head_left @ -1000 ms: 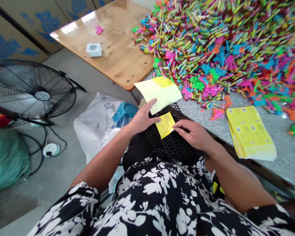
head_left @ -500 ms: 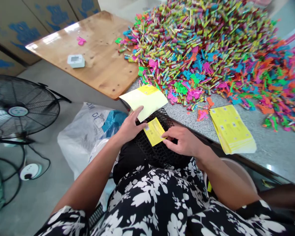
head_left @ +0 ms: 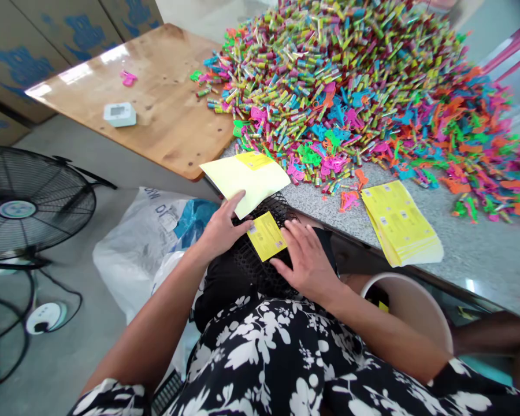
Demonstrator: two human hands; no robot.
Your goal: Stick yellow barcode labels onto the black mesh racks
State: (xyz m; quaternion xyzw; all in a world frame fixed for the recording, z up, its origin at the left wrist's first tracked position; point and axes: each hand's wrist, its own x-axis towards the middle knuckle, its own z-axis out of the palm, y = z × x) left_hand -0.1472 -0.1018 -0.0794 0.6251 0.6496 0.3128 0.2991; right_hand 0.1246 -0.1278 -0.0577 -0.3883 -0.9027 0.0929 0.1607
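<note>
A small printed yellow card [head_left: 266,238] lies above my lap, its left corner under the thumb of my left hand [head_left: 221,229]. The fingers of that hand hold a larger pale sheet [head_left: 245,182], bent upward, with a printed yellow corner at its far edge. My right hand [head_left: 305,260] is at the card's right edge, fingers stretched out and thumb apart; whether the fingertips touch it I cannot tell. Beneath the card is black mesh [head_left: 247,266], partly hidden by the hands. On the counter to the right lies a stack of printed yellow sheets [head_left: 401,222].
A big heap of small coloured tubes [head_left: 320,75] and plastic toy pieces [head_left: 416,144] covers much of the grey counter [head_left: 481,242]. Left are a wooden table [head_left: 169,92] with a white device [head_left: 119,114], a fan [head_left: 21,202] and a plastic bag [head_left: 125,248]. A white bucket [head_left: 416,312] stands below right.
My right hand has gone from pinching the card's right corner to lying with fingers stretched beside it. My left hand keeps its hold. The view has shifted slightly right.
</note>
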